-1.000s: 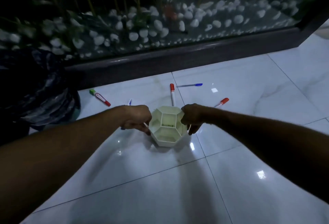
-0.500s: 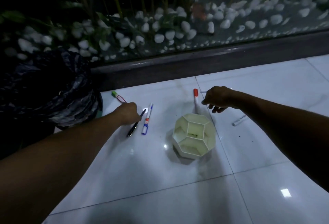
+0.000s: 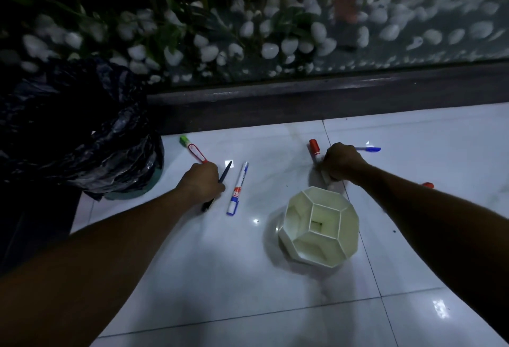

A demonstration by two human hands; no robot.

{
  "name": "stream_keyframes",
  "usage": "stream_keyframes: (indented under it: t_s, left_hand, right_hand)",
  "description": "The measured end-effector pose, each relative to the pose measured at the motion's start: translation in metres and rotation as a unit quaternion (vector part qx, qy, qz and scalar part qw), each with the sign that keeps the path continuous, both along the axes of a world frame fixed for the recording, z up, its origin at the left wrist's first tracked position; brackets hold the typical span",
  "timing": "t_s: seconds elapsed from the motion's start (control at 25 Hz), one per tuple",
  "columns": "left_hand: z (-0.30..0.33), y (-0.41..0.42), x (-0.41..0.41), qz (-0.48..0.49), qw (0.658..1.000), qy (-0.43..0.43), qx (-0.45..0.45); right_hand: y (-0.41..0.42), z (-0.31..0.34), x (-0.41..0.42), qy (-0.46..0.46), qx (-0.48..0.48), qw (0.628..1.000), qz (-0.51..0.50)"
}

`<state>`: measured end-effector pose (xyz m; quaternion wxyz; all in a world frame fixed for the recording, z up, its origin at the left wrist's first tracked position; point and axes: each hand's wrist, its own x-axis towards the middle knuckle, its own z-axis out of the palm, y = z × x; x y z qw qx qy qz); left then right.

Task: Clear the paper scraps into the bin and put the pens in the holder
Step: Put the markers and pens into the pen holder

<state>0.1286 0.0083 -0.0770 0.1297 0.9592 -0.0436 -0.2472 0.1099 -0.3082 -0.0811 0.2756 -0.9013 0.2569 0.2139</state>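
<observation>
White floor tiles [image 3: 209, 277]: left hand [image 3: 202, 181] clamped on black pen [image 3: 224, 171], right hand [image 3: 343, 160] on red marker [image 3: 314, 146]

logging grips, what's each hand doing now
Left hand: closed on the black pen.
Right hand: closed on the red marker.

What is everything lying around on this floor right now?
Holder: one, cream, floor centre, compartments look empty.
Black pen: one, under the left hand.
Blue-capped marker: one, white, beside the black pen.
Green-capped marker: one, near the bin.
Red-capped marker: one, at the right hand.
Blue pen: one, behind the right hand.
Bin: one, black liner, far left.
Left hand: on the black pen.
Right hand: on the red-capped marker.
</observation>
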Motion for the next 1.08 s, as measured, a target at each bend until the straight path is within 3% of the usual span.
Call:
stream_keyframes:
  t_s: [0.12,0.2,0.32,0.52,0.8,1.08]
  left_hand:
    - [0.015,-0.010,0.004,0.081,0.989,-0.001,-0.127]
    - [0.033,-0.023,0.005,0.116,0.960,0.033,-0.251]
    - [0.068,-0.050,-0.003,0.083,0.924,0.126,-0.352]
    - [0.109,-0.091,-0.034,-0.004,0.932,0.222,-0.287]
    - [0.099,-0.103,-0.062,0.058,0.944,0.175,-0.273]
    - [0.086,-0.101,-0.075,0.056,0.936,0.101,-0.333]
  right_hand:
    - [-0.003,0.026,0.002,-0.034,0.112,0.993,-0.005]
    - [-0.008,0.052,-0.003,-0.065,0.192,0.979,0.007]
    - [-0.016,0.090,-0.019,-0.071,0.249,0.964,0.059]
    - [-0.022,0.133,-0.054,-0.039,0.223,0.962,0.155]
    - [-0.011,0.135,-0.075,-0.053,0.168,0.961,0.211]
    - [-0.002,0.129,-0.077,-0.027,0.099,0.964,0.246]
